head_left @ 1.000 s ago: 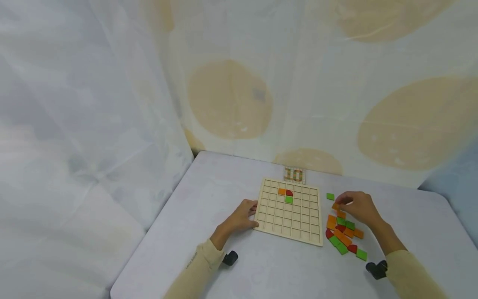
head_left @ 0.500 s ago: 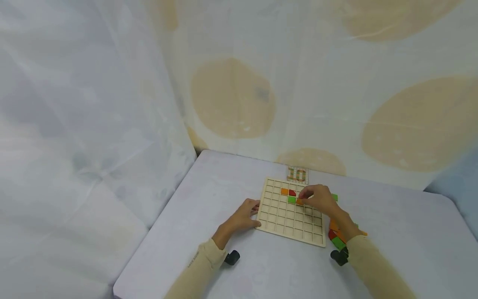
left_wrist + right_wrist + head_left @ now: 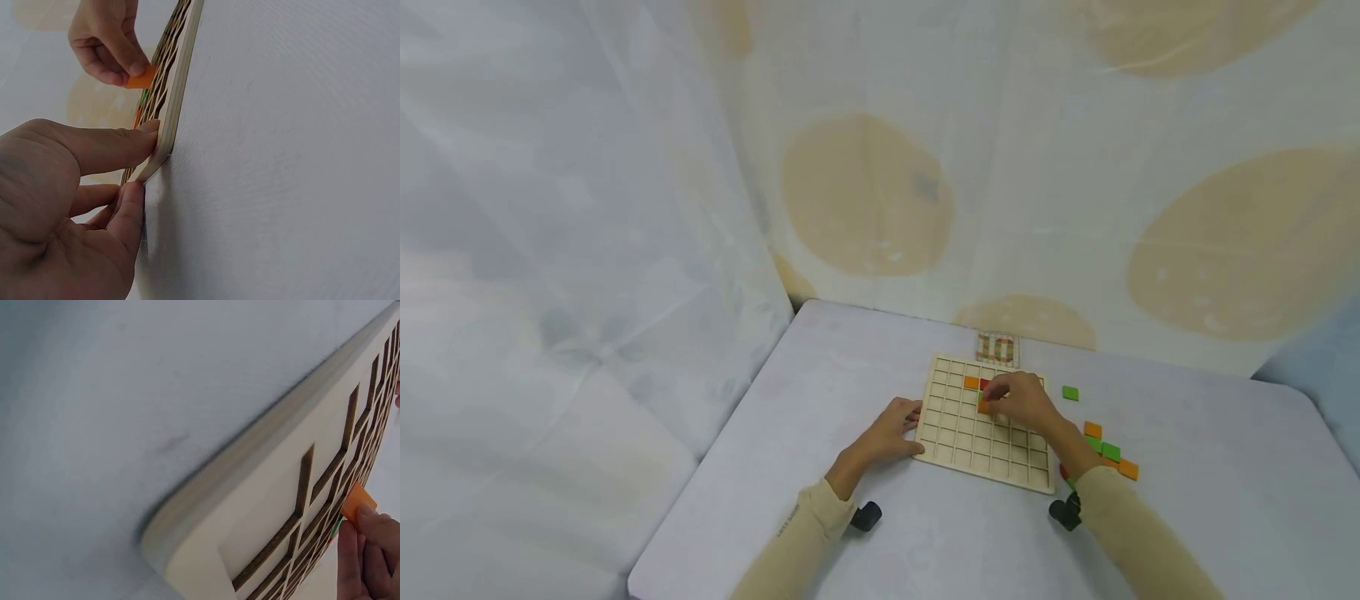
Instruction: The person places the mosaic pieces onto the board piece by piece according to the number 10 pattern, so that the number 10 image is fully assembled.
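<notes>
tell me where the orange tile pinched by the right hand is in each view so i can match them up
Head: orange tile right of centre, below mid-height, in the grip of the right hand.
Left wrist: orange tile at upper left, at the right hand's fingertips.
Right wrist: orange tile near the right edge, below mid-height.
Shared landmark: the wooden grid board, visible in all three views.

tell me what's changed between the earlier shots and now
The right hand moved left from the loose tiles to over the board, carrying an orange tile in its grip, then shifted slightly further left; it has not let go. The left hand stays at the board's left edge, and the board looks unmoved.
</notes>
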The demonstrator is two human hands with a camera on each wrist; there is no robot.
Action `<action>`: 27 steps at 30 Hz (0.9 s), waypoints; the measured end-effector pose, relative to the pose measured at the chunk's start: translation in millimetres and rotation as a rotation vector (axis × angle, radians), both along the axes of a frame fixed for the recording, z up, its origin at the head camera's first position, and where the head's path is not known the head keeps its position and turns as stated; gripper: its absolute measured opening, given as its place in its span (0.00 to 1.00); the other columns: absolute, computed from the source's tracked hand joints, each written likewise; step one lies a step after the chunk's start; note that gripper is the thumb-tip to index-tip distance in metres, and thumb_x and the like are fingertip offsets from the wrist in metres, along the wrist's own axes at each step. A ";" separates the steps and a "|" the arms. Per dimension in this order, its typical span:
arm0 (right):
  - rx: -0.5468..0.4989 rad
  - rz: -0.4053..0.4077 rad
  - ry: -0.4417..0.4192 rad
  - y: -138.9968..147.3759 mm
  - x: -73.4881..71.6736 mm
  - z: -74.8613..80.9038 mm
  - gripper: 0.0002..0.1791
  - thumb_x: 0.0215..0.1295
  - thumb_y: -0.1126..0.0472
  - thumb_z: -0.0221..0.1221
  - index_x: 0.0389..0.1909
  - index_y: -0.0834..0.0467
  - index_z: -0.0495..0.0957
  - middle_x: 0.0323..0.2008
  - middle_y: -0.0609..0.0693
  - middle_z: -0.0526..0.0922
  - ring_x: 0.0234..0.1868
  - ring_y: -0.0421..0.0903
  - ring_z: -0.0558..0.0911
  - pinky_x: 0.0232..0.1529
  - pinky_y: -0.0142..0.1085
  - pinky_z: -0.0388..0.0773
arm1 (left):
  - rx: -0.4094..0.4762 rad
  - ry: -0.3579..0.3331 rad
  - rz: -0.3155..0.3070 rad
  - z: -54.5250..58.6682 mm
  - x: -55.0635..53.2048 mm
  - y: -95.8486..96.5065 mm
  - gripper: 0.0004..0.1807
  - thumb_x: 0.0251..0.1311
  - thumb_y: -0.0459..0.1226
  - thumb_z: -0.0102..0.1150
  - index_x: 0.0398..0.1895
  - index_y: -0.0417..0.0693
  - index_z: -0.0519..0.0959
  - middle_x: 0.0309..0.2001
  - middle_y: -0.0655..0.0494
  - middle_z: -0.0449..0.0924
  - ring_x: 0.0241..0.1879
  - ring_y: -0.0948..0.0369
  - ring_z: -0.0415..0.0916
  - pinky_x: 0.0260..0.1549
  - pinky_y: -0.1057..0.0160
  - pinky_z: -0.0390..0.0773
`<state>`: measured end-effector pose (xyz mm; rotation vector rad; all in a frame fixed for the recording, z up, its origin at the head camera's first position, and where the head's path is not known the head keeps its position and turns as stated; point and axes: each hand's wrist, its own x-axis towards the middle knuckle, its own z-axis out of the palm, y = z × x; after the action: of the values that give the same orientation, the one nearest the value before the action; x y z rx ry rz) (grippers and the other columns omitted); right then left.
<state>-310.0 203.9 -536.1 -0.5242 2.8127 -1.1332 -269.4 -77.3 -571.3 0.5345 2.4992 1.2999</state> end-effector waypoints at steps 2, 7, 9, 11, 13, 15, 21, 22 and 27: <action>0.003 -0.003 -0.002 0.2 -0.6 0.3 0.04 0.55 0.66 0.69 0.30 0.55 0.85 0.29 0.43 0.84 0.34 0.43 0.82 0.36 0.40 0.82 | 0.002 0.000 -0.002 1.0 0.2 0.0 0.44 0.49 0.27 0.72 0.70 0.36 0.61 0.59 0.51 0.63 0.58 0.59 0.68 0.60 0.75 0.68; 0.002 -0.022 -0.034 0.7 -3.1 2.1 0.04 0.54 0.65 0.70 0.31 0.55 0.85 0.30 0.44 0.85 0.34 0.44 0.82 0.37 0.39 0.83 | 0.002 0.002 -0.001 4.1 -0.8 0.3 0.44 0.49 0.27 0.72 0.70 0.35 0.60 0.59 0.50 0.63 0.59 0.58 0.68 0.60 0.75 0.69; -0.007 -0.024 -0.049 0.9 -4.4 1.9 0.05 0.53 0.65 0.70 0.30 0.56 0.85 0.30 0.45 0.85 0.33 0.44 0.82 0.37 0.39 0.83 | -0.002 0.003 0.001 4.7 -1.0 -0.2 0.44 0.49 0.27 0.72 0.70 0.36 0.61 0.58 0.51 0.63 0.59 0.59 0.68 0.60 0.74 0.69; -0.018 -0.033 -0.064 1.0 -5.7 0.4 0.05 0.53 0.64 0.71 0.30 0.56 0.86 0.30 0.45 0.85 0.33 0.44 0.82 0.37 0.38 0.83 | -0.005 0.006 0.002 4.8 -1.2 -1.5 0.44 0.49 0.28 0.72 0.70 0.36 0.61 0.58 0.51 0.64 0.58 0.59 0.68 0.60 0.74 0.69; -0.032 -0.040 -0.078 0.8 -6.4 -1.0 0.05 0.52 0.64 0.72 0.30 0.56 0.86 0.31 0.45 0.85 0.33 0.44 0.83 0.37 0.38 0.84 | -0.011 0.012 0.003 4.2 -1.1 -3.0 0.44 0.48 0.28 0.73 0.70 0.36 0.62 0.58 0.52 0.64 0.58 0.59 0.68 0.60 0.73 0.69; -0.043 -0.049 -0.089 0.1 -6.7 -2.4 0.05 0.52 0.63 0.72 0.30 0.55 0.86 0.31 0.45 0.85 0.33 0.43 0.83 0.37 0.38 0.84 | -0.011 0.011 0.001 3.2 -0.8 -4.4 0.44 0.48 0.28 0.73 0.70 0.36 0.61 0.58 0.51 0.64 0.58 0.59 0.68 0.60 0.73 0.70; -0.018 -0.004 -0.050 -3.7 -6.0 -1.6 0.02 0.53 0.64 0.71 0.28 0.56 0.87 0.28 0.44 0.85 0.30 0.42 0.82 0.33 0.38 0.83 | -0.006 0.008 0.003 0.6 -1.7 -5.7 0.44 0.48 0.27 0.73 0.70 0.37 0.62 0.58 0.52 0.64 0.58 0.60 0.68 0.59 0.75 0.69; -0.006 0.005 -0.040 -4.6 -5.9 -1.2 0.02 0.53 0.64 0.71 0.27 0.56 0.87 0.27 0.44 0.85 0.30 0.42 0.82 0.32 0.37 0.83 | -0.008 0.012 0.003 0.6 -2.1 -5.8 0.44 0.48 0.27 0.73 0.70 0.37 0.62 0.58 0.52 0.64 0.58 0.60 0.68 0.59 0.75 0.69; 0.036 0.017 -0.021 -8.5 -5.3 -0.4 0.02 0.54 0.65 0.71 0.25 0.55 0.87 0.26 0.44 0.85 0.29 0.41 0.81 0.31 0.36 0.82 | -0.018 0.022 0.003 2.1 -3.0 -6.8 0.44 0.48 0.28 0.73 0.69 0.37 0.62 0.58 0.52 0.64 0.57 0.60 0.68 0.59 0.75 0.69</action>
<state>-315.3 195.5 -536.5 -0.5283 2.7994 -1.0771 -272.4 -84.1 -569.1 0.5446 2.5280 1.2774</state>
